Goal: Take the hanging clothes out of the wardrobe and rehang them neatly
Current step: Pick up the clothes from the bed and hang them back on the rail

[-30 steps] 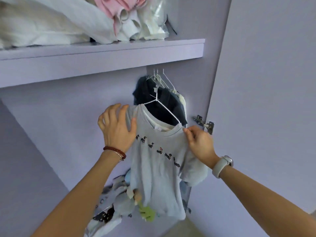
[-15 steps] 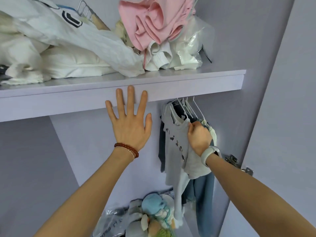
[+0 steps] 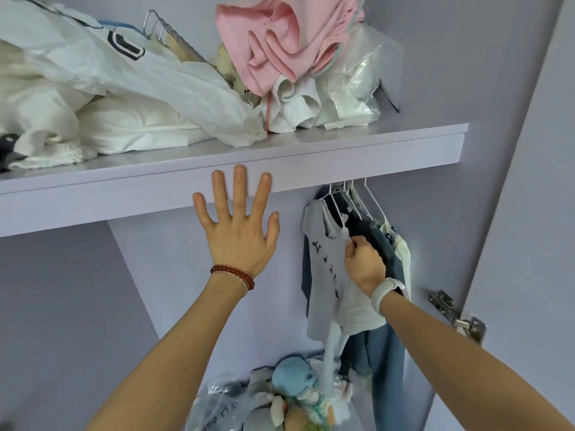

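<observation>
White bags and pillows [image 3: 124, 119] fill the shelf [image 3: 342, 157], pink cloth [image 3: 280, 42] further right. Left hand [image 3: 239, 234] is spread flat below it. Right hand [image 3: 365, 264] pinches the grey shirt [image 3: 326, 275], hanging beside blue clothes [image 3: 385, 353]. Toys [image 3: 292, 377] sit below.

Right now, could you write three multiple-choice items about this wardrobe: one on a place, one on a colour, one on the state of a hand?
1. Where does the grey T-shirt hang?
A. on a white hanger under the shelf
B. on the door hinge
C. on top of the shelf

2. What colour is the crumpled garment at the top of the shelf pile?
A. green
B. pink
C. black

3. How is the left hand?
A. clenched on a hanger
B. holding a bag
C. flat, fingers spread

Answers:
1 A: its white hanger hooks just below the shelf.
2 B: the pink garment lies uppermost.
3 C: straight fingers reach the shelf edge; the right hand pinches the T-shirt.
</observation>
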{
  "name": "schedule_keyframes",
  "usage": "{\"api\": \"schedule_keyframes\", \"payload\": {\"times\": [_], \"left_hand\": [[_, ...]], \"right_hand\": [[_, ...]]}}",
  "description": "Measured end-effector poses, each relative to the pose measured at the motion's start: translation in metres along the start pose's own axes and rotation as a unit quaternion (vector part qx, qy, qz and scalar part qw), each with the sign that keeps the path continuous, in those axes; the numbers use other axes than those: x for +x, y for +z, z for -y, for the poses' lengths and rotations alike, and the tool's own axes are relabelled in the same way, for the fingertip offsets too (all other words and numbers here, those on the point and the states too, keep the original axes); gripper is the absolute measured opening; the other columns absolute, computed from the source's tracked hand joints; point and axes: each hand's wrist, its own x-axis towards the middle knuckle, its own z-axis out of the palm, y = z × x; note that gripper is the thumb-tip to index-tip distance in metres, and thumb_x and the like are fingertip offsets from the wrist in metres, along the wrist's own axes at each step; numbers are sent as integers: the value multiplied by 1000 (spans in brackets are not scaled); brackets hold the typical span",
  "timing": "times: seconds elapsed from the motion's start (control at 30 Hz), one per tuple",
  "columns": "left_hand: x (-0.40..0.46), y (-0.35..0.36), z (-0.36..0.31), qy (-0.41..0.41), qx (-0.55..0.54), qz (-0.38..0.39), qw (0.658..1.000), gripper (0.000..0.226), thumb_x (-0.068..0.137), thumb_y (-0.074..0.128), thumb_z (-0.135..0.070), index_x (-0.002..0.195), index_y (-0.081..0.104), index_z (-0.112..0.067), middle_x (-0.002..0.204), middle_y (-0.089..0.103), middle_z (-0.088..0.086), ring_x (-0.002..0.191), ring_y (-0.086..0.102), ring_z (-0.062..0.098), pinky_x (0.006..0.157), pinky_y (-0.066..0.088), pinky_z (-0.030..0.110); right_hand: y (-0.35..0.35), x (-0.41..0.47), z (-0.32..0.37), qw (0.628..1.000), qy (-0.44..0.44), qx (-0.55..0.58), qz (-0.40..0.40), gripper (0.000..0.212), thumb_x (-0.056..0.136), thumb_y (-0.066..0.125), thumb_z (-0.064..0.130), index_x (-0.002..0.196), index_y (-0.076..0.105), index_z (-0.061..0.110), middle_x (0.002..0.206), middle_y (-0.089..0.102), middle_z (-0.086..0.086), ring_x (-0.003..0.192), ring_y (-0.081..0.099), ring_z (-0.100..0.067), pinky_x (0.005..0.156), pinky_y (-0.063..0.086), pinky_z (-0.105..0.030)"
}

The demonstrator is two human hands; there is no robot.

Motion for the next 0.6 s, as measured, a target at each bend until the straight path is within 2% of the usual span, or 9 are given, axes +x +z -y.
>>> {"api": "schedule_keyframes", "payload": {"times": [0.07, 0.13, 0.23, 0.33, 0.4, 0.47, 0.6], "left_hand": [[1, -6, -1, -4, -20, 12, 1000, 66, 85, 51, -39, 144, 25, -24, 149, 18, 11, 137, 10, 34, 105, 9, 61], [0, -12, -2, -12, -51, 31, 998, 68, 83, 50, -35, 145, 23, -24, 151, 15, 12, 139, 6, 33, 108, 4, 59], [-20, -23, -14, -30, -128, 69, 989, 67, 81, 47, -31, 144, 26, -24, 152, 16, 15, 140, 3, 33, 109, 1, 57], [-67, -34, -37, -39, -215, 144, 965, 64, 80, 49, -26, 142, 33, -20, 151, 20, 19, 139, 12, 39, 107, 6, 62], [-105, -43, -56, -32, -252, 215, 943, 62, 79, 50, -25, 139, 38, -17, 149, 23, 22, 137, 18, 44, 104, 11, 67], [-142, -57, -79, -13, -289, 294, 911, 60, 79, 50, -26, 137, 42, -14, 147, 27, 22, 135, 21, 45, 102, 14, 69], [-203, -95, -140, 67, -364, 427, 825, 54, 86, 49, -27, 138, 40, -16, 149, 27, 17, 139, 20, 38, 105, 13, 64]], "right_hand": [[-6, -11, -3, 999, -31, 13, 4, 36, 97, 37, 21, 129, 43, 5, 124, 50, -18, 110, 50, -37, 87, 43, -41], [-14, -24, -6, 998, -66, 7, -11, 41, 96, 39, 17, 136, 38, 6, 132, 45, -17, 120, 43, -33, 98, 36, -38], [-30, -54, -15, 990, -124, -33, -59, 42, 95, 41, 13, 136, 39, 5, 137, 43, -16, 125, 38, -33, 105, 28, -36], [-41, -99, -38, 979, -146, -99, -97, 42, 93, 43, 14, 134, 42, 5, 138, 43, -17, 130, 36, -34, 107, 31, -48], [-45, -135, -60, 981, -123, -124, -90, 43, 93, 42, 17, 135, 41, 7, 141, 40, -17, 132, 33, -34, 109, 26, -52], [-51, -178, -89, 984, -65, -150, -66, 44, 96, 37, 22, 139, 36, 10, 145, 34, -14, 137, 26, -31, 112, 17, -49], [-74, -276, -150, 978, 83, -179, -65, 46, 98, 33, 27, 142, 28, 16, 150, 26, -6, 141, 15, -23, 115, 6, -41]]}}
